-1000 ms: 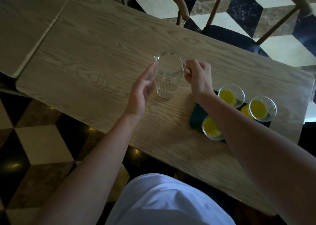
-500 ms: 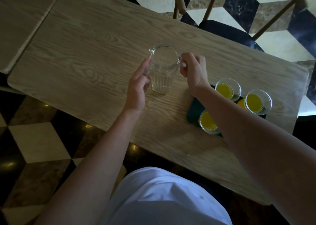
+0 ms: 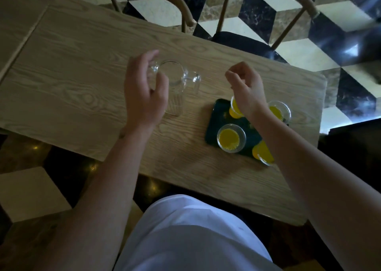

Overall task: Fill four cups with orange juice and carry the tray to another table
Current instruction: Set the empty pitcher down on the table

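An empty clear glass pitcher (image 3: 175, 81) stands upright on the wooden table (image 3: 82, 68), its handle pointing right. My left hand (image 3: 144, 91) hovers just in front of it with relaxed fingers, holding nothing. My right hand (image 3: 245, 85) hangs loosely curled to the right of the handle, apart from it, above the dark green tray (image 3: 216, 118). On the tray stand several clear cups of orange juice: one at the near left (image 3: 231, 138), one at the far right (image 3: 278, 111), and two partly hidden by my right arm.
A second wooden table (image 3: 18, 15) adjoins on the far left. Two wooden chairs (image 3: 243, 37) stand behind the table on a checkered marble floor. The tray sits near the table's right end and front edge.
My right hand has let go of the pitcher's handle and moved right, over the tray. My left hand has come off the pitcher's side and opened. The pitcher stays standing on the table.
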`<action>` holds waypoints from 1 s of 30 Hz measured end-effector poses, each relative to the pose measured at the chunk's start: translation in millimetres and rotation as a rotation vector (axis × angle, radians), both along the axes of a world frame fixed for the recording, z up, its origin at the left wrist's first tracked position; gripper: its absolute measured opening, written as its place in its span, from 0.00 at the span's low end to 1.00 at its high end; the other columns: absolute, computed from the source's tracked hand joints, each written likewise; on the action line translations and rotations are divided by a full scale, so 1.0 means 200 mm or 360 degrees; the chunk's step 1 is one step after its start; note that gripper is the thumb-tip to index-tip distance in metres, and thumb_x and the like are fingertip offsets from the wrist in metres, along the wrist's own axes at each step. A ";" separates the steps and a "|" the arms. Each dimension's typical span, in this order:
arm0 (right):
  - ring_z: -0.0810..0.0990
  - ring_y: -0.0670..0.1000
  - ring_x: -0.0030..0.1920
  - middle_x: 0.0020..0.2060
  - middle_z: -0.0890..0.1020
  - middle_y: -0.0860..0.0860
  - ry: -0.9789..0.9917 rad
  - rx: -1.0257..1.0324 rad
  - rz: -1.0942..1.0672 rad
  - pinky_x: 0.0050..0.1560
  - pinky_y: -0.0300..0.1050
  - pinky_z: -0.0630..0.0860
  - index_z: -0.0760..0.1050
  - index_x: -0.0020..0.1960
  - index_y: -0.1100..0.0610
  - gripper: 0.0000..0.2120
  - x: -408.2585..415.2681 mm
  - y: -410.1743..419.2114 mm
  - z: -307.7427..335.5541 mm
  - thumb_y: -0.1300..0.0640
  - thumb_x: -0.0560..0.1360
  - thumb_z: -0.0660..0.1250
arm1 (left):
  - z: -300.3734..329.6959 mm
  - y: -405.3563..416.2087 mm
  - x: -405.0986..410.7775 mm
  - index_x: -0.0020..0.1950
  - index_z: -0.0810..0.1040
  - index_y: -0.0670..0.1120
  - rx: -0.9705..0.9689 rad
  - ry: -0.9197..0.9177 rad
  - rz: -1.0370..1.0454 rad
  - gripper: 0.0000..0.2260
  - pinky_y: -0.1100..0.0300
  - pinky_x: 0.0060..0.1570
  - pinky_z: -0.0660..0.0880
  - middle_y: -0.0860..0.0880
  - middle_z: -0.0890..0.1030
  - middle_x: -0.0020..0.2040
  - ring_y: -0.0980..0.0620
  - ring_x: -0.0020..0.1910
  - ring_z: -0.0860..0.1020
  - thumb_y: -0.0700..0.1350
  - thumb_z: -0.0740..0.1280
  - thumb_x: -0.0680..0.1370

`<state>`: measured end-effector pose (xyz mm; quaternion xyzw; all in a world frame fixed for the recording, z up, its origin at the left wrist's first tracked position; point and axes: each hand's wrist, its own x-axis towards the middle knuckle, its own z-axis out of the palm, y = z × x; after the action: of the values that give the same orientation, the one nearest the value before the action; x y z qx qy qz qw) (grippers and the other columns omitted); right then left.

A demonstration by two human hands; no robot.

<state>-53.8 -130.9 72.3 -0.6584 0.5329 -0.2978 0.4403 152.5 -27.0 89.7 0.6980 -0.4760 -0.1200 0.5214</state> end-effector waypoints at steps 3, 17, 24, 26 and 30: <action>0.79 0.50 0.48 0.45 0.80 0.50 -0.0017 -0.0035 -0.0124 0.54 0.59 0.79 0.76 0.46 0.52 0.04 -0.22 0.04 0.03 0.53 0.75 0.65 | 0.10 -0.02 -0.25 0.63 0.79 0.36 -0.0205 -0.0147 -0.0462 0.15 0.53 0.53 0.79 0.44 0.78 0.57 0.47 0.54 0.79 0.38 0.63 0.78; 0.82 0.50 0.50 0.49 0.82 0.46 0.0326 0.0634 -0.0883 0.51 0.54 0.82 0.77 0.56 0.50 0.15 -1.17 0.34 -0.43 0.47 0.71 0.67 | -0.61 -0.14 -0.54 0.70 0.77 0.53 0.1426 0.0584 -0.0270 0.17 0.55 0.44 0.78 0.48 0.82 0.59 0.52 0.46 0.80 0.47 0.62 0.80; 0.81 0.48 0.46 0.54 0.82 0.51 0.0293 0.1049 -0.0845 0.38 0.43 0.76 0.75 0.66 0.53 0.20 -1.27 0.38 -0.70 0.54 0.74 0.68 | -0.74 -0.23 -0.57 0.77 0.69 0.54 0.1707 0.0720 -0.0176 0.24 0.48 0.50 0.81 0.43 0.75 0.71 0.44 0.60 0.78 0.37 0.64 0.82; 0.83 0.50 0.49 0.55 0.83 0.53 0.0250 0.1077 -0.0841 0.42 0.45 0.79 0.76 0.67 0.52 0.21 -1.28 0.36 -0.74 0.56 0.75 0.67 | -0.75 -0.25 -0.58 0.77 0.68 0.54 0.1738 0.0768 -0.0175 0.25 0.43 0.56 0.80 0.42 0.73 0.73 0.42 0.66 0.75 0.37 0.65 0.82; 0.83 0.48 0.47 0.55 0.82 0.51 0.0213 0.1064 -0.0847 0.40 0.42 0.79 0.74 0.70 0.51 0.22 -1.27 0.30 -0.76 0.58 0.76 0.66 | -0.78 -0.28 -0.58 0.78 0.67 0.57 0.1767 0.0820 -0.0215 0.29 0.39 0.60 0.77 0.42 0.71 0.76 0.40 0.70 0.73 0.37 0.68 0.80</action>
<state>-308.2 -70.1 -80.3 -0.3371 0.7786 -0.1687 0.5017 36.7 -83.6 -65.5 0.7822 -0.2445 -0.5474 0.1697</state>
